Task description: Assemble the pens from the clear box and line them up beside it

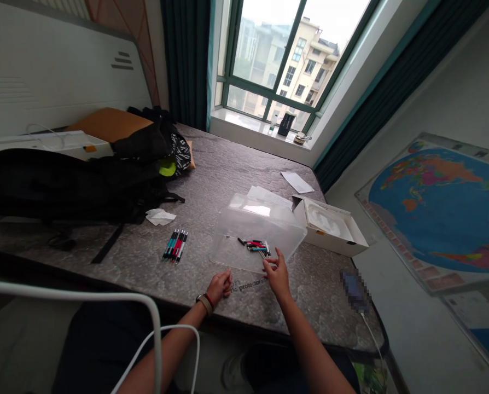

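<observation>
A clear plastic box (223, 249) lies on the table in front of me. Several loose pen parts (257, 246), black, red, teal and white, are heaped in it. My right hand (278, 276) is at the box's near right edge, fingers apart and close to the heap, with nothing visible in it. Just short of the near edge rests my left hand (220, 287), its fingers curled closed; whatever they may hold is hidden. Left of the box, several pens (175, 245) lie side by side in a row, teal, black, red and white.
Black bags (72, 180) and a crumpled tissue (160, 216) occupy the left side. An open white carton (330, 227) stands right of the box, with papers (297, 181) behind. A blurred phone (355, 290) on a cable lies near the right edge. A white tube (84, 293) crosses the lower left.
</observation>
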A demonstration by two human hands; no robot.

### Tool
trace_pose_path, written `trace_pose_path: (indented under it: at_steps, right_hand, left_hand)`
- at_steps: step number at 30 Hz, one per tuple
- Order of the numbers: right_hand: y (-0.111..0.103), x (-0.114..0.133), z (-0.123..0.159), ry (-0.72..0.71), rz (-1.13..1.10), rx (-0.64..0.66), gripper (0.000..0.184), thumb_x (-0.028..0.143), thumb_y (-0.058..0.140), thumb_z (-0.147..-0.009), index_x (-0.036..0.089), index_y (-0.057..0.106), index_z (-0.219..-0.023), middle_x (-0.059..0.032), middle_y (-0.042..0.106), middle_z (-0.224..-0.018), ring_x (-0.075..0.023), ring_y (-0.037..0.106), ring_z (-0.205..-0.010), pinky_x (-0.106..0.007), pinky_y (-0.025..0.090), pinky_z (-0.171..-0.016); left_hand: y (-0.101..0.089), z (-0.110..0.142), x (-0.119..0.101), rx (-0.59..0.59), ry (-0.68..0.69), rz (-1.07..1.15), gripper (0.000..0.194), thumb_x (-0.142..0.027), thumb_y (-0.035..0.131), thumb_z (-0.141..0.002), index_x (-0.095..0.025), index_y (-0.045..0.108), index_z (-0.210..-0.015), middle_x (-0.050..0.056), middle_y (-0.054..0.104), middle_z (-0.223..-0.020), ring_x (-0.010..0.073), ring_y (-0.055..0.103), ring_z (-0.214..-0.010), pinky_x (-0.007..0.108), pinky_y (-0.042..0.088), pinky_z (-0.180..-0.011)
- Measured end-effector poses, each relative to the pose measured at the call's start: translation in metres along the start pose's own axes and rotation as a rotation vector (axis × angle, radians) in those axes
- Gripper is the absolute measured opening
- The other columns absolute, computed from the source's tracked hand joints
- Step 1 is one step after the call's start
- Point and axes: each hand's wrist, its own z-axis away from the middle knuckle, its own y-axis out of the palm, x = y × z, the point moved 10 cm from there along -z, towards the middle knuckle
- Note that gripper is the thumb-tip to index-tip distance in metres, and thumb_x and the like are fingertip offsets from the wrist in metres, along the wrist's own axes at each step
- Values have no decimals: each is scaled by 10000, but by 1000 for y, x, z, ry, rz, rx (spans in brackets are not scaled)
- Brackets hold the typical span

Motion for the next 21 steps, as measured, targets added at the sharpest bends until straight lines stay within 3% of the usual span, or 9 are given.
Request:
trace_pose_path:
  at_steps: [1,3,7,12,16,18,21]
  right_hand:
    - [-3,-6,2,-15,49,-8,732,451,618,-778,217,389,-1432,-18,657,-885,-158,637,-627,-252,502,-525]
    - [0,-23,13,-25,155,36,675,427,606,-782,187,454,-1395,-1,646,-780,-161,612,-577,-269,493,-543]
    - [29,-55,45,-8,237,209,354,437,554,-820,171,698,-1005,-30,650,-676,-195,607,-600,-286,469,-556]
    - [73,-35,67,-72,173,338,315,437,589,-835,189,675,-1008,-7,648,-689,-175,587,-613,-270,439,-592]
    - [85,-28,60,-35,216,269,275,420,667,-773,173,648,-892,-13,640,-704,-184,600,-662,-278,439,-638]
    - [85,-30,58,-26,241,206,278,403,688,-749,172,624,-890,-29,647,-771,-193,609,-700,-289,457,-659]
    - [84,-15,62,-160,285,105,359,320,705,-721,190,590,-1035,-65,624,-998,-219,619,-868,-321,493,-758]
  left_hand:
    - [-1,0,0,-4,15,20,431,-622,557,-759,-211,463,-670,-117,222,-440,52,182,-399,197,194,-406]
    - [-2,-1,-2,-3,43,57,359,-562,533,-775,-208,490,-730,-118,234,-445,59,191,-400,192,228,-409]
    - [4,1,-7,23,91,-31,317,-500,432,-810,-202,529,-852,-115,243,-445,80,188,-387,206,259,-407]
    - [17,13,-19,17,164,-323,366,-492,385,-870,-188,583,-825,-76,321,-479,104,303,-398,241,301,-432]
    - [18,19,-24,-39,193,-489,409,-483,376,-880,-174,644,-868,-6,480,-558,142,450,-472,273,382,-479]
    - [15,16,-20,-61,156,-452,488,-523,347,-888,-156,665,-928,42,573,-641,164,515,-523,291,422,-494]
    - [8,7,-9,-76,67,-310,659,-644,283,-889,-125,668,-1020,98,662,-751,192,600,-616,317,483,-557]
